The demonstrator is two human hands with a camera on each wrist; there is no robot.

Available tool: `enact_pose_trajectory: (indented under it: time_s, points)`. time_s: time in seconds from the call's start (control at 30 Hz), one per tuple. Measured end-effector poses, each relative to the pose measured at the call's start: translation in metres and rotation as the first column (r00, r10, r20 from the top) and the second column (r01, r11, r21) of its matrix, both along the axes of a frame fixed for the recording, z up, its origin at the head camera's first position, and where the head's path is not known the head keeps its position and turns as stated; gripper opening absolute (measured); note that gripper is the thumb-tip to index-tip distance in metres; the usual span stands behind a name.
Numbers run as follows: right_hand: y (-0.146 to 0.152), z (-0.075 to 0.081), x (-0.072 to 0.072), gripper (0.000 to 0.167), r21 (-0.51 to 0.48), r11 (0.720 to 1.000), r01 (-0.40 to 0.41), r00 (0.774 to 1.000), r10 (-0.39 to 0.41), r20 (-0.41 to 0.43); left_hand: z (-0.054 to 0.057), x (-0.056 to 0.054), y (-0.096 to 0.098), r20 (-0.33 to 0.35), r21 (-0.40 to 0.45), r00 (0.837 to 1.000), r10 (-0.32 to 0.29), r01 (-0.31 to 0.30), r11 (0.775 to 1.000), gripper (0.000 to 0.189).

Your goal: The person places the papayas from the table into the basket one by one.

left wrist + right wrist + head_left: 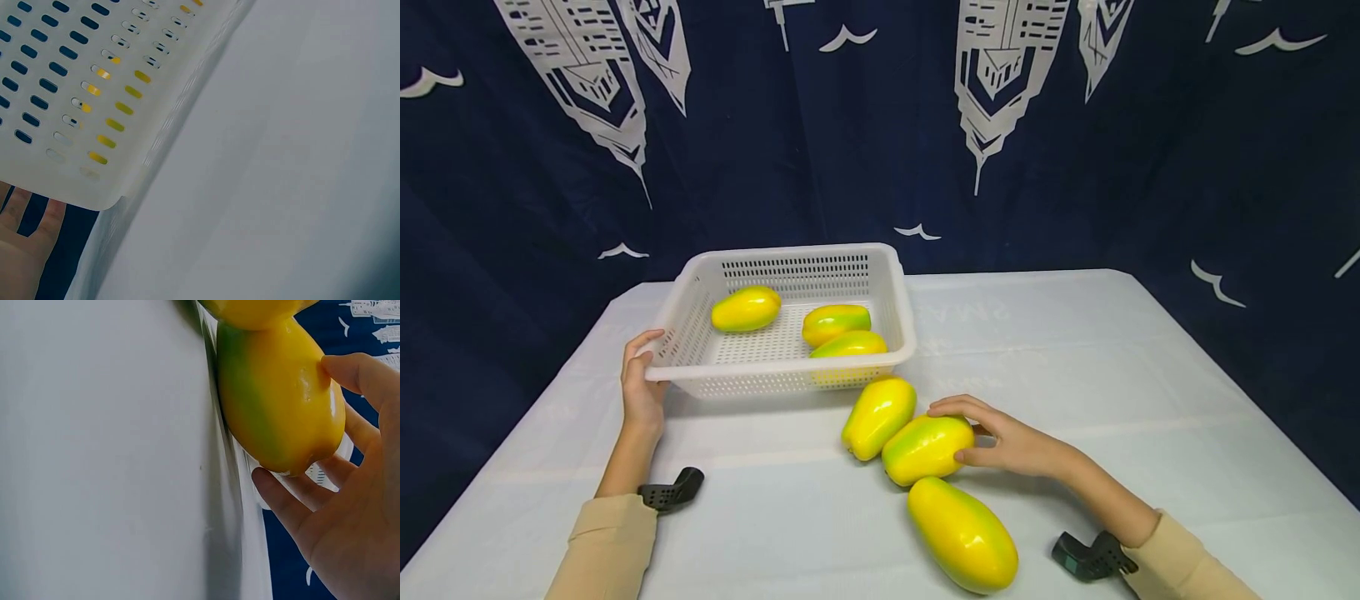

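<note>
My left hand (643,392) grips the near left corner of a white plastic basket (782,373); in the left wrist view its fingers (49,220) show beside the slotted wall. Inside the basket lie three glossy yellow-green papayas, one papaya (747,309) at the left and two at the right. On the table, my right hand (1018,442) holds the middle papaya (927,450) of three, with thumb and fingers spread round its right end. A second papaya (880,417) leans against it by the basket's near right corner. The third papaya (962,535) lies nearer to me.
A white cloth covers the table (760,500). Behind it hangs a dark blue curtain (820,167) with white building and bird prints. Each wrist wears a black camera mount, the left mount (672,490) and the right mount (1093,557) both close over the cloth.
</note>
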State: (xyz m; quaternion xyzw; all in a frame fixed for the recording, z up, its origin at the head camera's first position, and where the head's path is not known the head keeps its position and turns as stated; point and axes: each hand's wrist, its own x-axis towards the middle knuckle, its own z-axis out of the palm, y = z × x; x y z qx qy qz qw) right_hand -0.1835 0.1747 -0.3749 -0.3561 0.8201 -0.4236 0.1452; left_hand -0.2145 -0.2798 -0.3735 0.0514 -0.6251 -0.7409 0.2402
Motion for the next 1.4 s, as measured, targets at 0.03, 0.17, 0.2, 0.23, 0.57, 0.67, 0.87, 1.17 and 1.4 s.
enact_pose_trajectory:
  time_s: [0.03,0.17,0.2,0.23,0.57,0.67,0.87,1.17,1.4]
  points:
    - [0.0001,-0.0003,-0.0001,0.050,-0.007,1.000,0.000,1.000,0.000,0.009,0.0001,-0.0001,0.0000,-0.003,0.003,1.000,-0.002,0.002,1.000,0.032]
    - [0.0008,-0.0026,-0.0013,0.051,-0.029,1.000,-0.001,0.999,0.002,0.033,0.0003,0.0000,-0.0002,-0.006,0.010,1.000,-0.005,0.005,1.000,0.032]
    - [0.0010,-0.0032,-0.0017,0.051,-0.033,0.999,-0.001,0.999,0.002,0.038,0.0001,0.0000,-0.0002,-0.006,0.009,1.000,-0.005,0.005,1.000,0.032]
    - [0.0012,-0.0037,-0.0020,0.051,-0.038,0.999,-0.001,0.999,0.002,0.044,-0.0001,0.0001,-0.0004,-0.005,0.007,1.000,-0.003,0.003,1.000,0.032]
    - [0.0018,-0.0046,-0.0038,0.051,-0.067,0.998,0.012,0.997,-0.007,0.079,-0.0008,-0.0013,-0.0017,-0.009,0.021,1.000,-0.006,0.006,1.000,0.031]
    - [0.0018,-0.0044,-0.0039,0.051,-0.079,0.997,0.017,0.996,-0.010,0.085,0.0007,-0.0014,-0.0013,-0.011,0.023,1.000,-0.010,0.010,1.000,0.031]
    - [0.0019,-0.0050,-0.0045,0.049,-0.082,0.996,0.026,0.996,-0.019,0.085,0.0030,-0.0012,-0.0002,-0.015,0.032,1.000,-0.009,0.010,0.999,0.031]
    - [0.0026,-0.0056,-0.0042,0.049,-0.087,0.996,0.031,0.996,-0.024,0.084,0.0004,-0.0004,-0.0006,-0.003,0.016,1.000,-0.003,0.003,1.000,0.032]
    - [0.0026,-0.0032,-0.0030,0.049,-0.093,0.995,0.041,0.996,-0.032,0.086,-0.0007,-0.0011,-0.0008,-0.003,0.008,1.000,-0.002,0.002,1.000,0.032]
